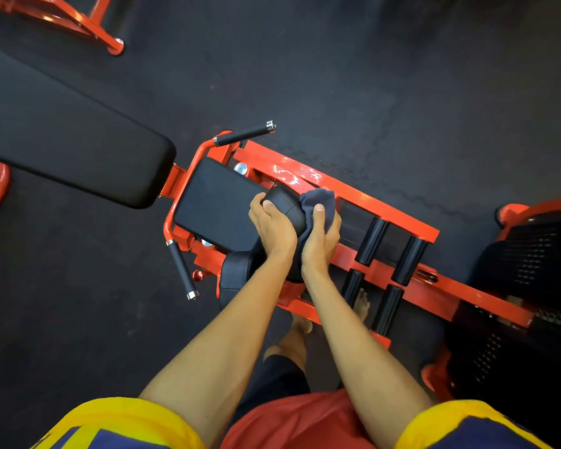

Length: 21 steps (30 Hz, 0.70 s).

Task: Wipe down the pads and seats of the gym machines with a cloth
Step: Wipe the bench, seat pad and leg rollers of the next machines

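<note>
Standing over the machine, orange frame (386,209) on the dark floor (402,76). Left hand (272,226) is curled round the black roller pad (285,204), thumb on top, probably to brace it so it cannot spin. Right hand (321,236) clutches the grey cloth (319,199), bunched and pressed against the roller's right end so the fabric follows the curve. Seat (214,202) lies just left of the roller, the long back pad (62,134) further left. Judgement: roller wipe in progress; cannot tell whether the seat is done.
</note>
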Available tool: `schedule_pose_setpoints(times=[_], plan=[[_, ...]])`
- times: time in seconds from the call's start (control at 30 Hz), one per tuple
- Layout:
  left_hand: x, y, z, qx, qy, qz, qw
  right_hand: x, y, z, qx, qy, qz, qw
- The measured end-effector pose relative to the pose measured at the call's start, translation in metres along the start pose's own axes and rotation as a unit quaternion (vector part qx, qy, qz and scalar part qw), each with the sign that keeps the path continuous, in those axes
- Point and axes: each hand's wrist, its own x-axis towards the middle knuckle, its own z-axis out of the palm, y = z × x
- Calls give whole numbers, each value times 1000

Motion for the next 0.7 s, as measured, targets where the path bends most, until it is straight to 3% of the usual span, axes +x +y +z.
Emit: schedule_pose_setpoints(times=[0.1,0.2,0.27,0.37,0.47,0.57,0.63,0.7], plan=[[2,3,12,-41,60,-65,995,17,11,-16,-36,-52,20,998],[9,8,9,-1,50,-34,998,51,14,-24,-116,-127,111,979],[14,7,5,36,19,2,999,67,7,-18,-152,-167,127,966],[18,8,1,76,-6,35,996,66,-29,8,-128,-203,71,968],[23,10,-3,95,-33,50,994,48,-59,21,-99,-275,-80,953],[30,9,-9,125,-74,53,988,35,-39,14,-158,-292,-225,916],[33,11,-11,130,-89,42,987,40,-23,8,-172,-282,-229,916],[36,14,-10,121,-79,33,989,51,-28,12,-141,-272,-144,941]])
